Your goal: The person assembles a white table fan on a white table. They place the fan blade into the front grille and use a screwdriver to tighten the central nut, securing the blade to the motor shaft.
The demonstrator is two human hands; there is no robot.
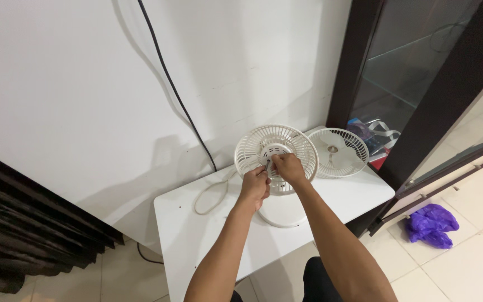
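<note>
At frame centre, both hands, left hand (254, 187) and right hand (288, 168), are pinching closed on the fan's (275, 162) hub spindle (268, 164), best kept square while the round base (282, 211) is sitting flat on the desk (197, 235).

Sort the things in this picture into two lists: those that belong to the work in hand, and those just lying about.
In the work:
left hand
right hand
rear fan grille on its round base
detached front grille
white table

Lying about:
purple bag on the floor
black wall cable
dark cabinet
</note>
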